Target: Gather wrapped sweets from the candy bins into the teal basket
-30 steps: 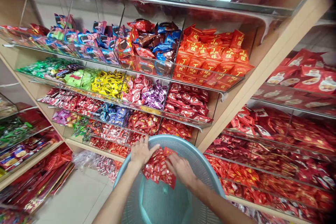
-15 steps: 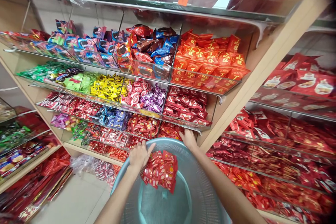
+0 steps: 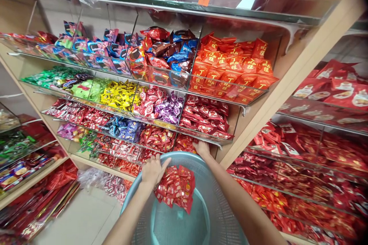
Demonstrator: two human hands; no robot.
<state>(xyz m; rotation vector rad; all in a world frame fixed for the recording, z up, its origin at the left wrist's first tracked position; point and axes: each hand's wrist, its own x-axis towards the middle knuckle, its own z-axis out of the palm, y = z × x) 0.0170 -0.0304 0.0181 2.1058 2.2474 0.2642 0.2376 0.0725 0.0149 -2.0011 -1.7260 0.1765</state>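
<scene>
A pale teal plastic basket (image 3: 218,199) fills the bottom centre, tilted toward the shelves. My left hand (image 3: 153,169) grips its far rim and presses against a pile of small red candy packets (image 3: 176,186) lying inside the basket. My right hand (image 3: 201,148) reaches past the rim into the low shelf compartment of red candy packets (image 3: 186,142); its fingers are tucked among the packets and hidden.
Tilted clear shelves hold sweets: orange-red boxes (image 3: 232,65), red wrapped candies (image 3: 207,116), pink and purple candies (image 3: 161,103), yellow candies (image 3: 119,93). A wooden upright (image 3: 290,69) divides this rack from another rack of red packets (image 3: 310,149) on the right. Pale floor tiles (image 3: 83,218) lie lower left.
My right hand left the packets in the basket and moved up and forward into the low shelf compartment. My left hand stayed on the rim. The view shifted slightly.
</scene>
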